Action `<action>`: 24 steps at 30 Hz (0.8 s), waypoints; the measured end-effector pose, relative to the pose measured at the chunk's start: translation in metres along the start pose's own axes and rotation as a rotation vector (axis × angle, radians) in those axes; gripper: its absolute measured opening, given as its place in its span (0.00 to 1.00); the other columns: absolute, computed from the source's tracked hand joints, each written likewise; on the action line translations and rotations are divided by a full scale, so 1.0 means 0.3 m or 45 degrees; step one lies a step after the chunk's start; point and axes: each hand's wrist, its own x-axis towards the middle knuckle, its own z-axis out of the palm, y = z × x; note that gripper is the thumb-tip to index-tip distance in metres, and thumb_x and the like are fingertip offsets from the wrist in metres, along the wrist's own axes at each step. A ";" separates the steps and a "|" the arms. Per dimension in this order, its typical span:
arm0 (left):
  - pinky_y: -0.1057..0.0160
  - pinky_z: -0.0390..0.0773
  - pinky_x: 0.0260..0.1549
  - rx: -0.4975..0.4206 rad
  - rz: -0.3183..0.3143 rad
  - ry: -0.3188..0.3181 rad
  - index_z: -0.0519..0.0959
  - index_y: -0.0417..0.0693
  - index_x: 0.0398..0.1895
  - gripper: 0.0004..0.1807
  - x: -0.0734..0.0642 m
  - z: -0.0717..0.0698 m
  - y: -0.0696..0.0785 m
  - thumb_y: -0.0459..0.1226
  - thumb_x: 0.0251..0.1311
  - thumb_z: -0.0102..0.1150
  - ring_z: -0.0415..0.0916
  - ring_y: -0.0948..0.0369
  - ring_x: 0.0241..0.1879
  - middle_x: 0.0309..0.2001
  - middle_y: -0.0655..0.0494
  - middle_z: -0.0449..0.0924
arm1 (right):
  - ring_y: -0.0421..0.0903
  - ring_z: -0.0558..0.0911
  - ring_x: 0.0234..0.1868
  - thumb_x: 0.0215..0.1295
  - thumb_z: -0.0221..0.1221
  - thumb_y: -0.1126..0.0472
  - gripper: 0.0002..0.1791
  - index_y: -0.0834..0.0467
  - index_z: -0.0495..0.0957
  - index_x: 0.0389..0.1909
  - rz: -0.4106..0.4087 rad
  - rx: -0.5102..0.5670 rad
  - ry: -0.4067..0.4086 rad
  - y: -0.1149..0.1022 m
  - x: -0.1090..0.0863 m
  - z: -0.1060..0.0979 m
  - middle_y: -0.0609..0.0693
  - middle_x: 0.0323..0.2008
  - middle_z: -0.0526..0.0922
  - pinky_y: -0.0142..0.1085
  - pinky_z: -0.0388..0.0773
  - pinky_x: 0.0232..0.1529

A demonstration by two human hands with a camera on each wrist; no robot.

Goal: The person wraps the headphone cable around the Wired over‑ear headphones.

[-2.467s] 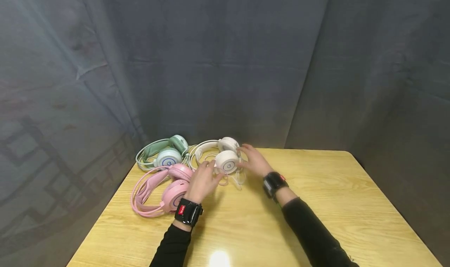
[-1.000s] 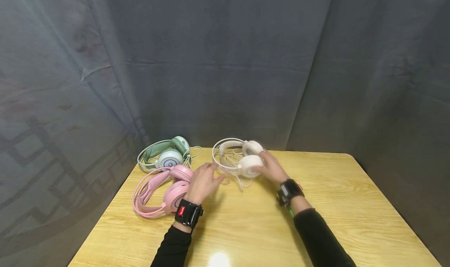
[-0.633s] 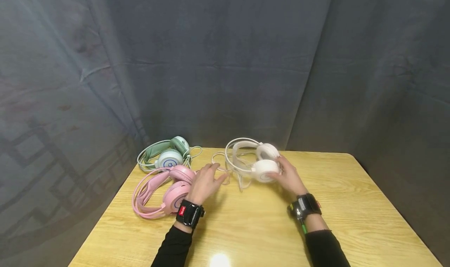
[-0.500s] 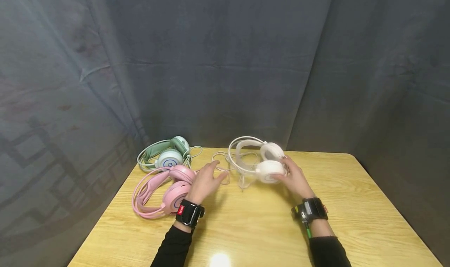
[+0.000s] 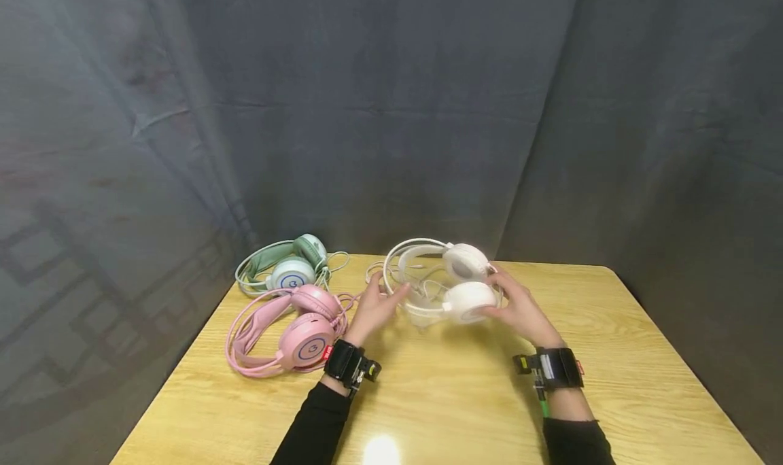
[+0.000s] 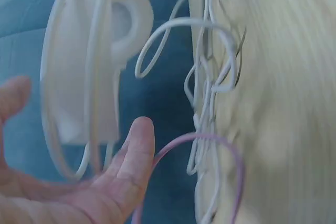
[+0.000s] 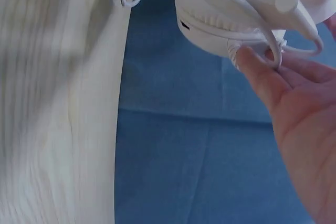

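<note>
One pair of white over-ear headphones [image 5: 459,306], far side of the wooden table [image 5: 440,390], ear cups [image 5: 467,261] pinched by the right hand [image 5: 522,310], headband [image 6: 79,82] along the long axis leftward to the left hand [image 5: 374,310], thumb and fingers spread, contact unclear

A wooden table boxed in by dark cloth on three sides.
The table [image 5: 636,370] has a light yellow grained top; its far right corner is rounded. Plain grey back cloth [image 5: 379,145] hangs behind the far edge, with a faint level crease and a slanting fold meeting that edge right of its middle. Left cloth [image 5: 110,302], paler, shows a blurred pattern of squared lines beyond the left edge; right cloth [image 5: 691,179] is darker. A white glare [image 5: 381,450] shines on the tabletop toward the near side.
</note>
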 end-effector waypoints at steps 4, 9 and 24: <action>0.61 0.81 0.35 -0.295 -0.105 0.039 0.54 0.41 0.71 0.44 0.008 -0.014 -0.033 0.50 0.60 0.65 0.82 0.54 0.39 0.46 0.42 0.81 | 0.66 0.55 0.74 0.51 0.72 0.59 0.23 0.50 0.75 0.47 -0.049 0.016 -0.059 -0.020 0.016 0.044 0.60 0.76 0.52 0.66 0.57 0.67; 0.66 0.81 0.26 -0.773 -0.227 0.065 0.70 0.40 0.47 0.16 0.028 -0.034 -0.065 0.36 0.61 0.63 0.81 0.60 0.27 0.29 0.52 0.81 | 0.63 0.54 0.75 0.50 0.73 0.58 0.23 0.49 0.77 0.48 -0.089 -0.010 -0.101 -0.053 0.037 0.080 0.57 0.76 0.53 0.67 0.54 0.67; 0.71 0.60 0.31 -1.512 -0.276 0.362 0.67 0.41 0.45 0.10 0.045 -0.046 -0.013 0.26 0.62 0.41 0.58 0.66 0.24 0.36 0.56 0.63 | 0.60 0.60 0.73 0.55 0.70 0.53 0.35 0.53 0.72 0.64 -0.150 -0.044 -0.161 -0.054 0.231 0.136 0.58 0.76 0.55 0.61 0.59 0.69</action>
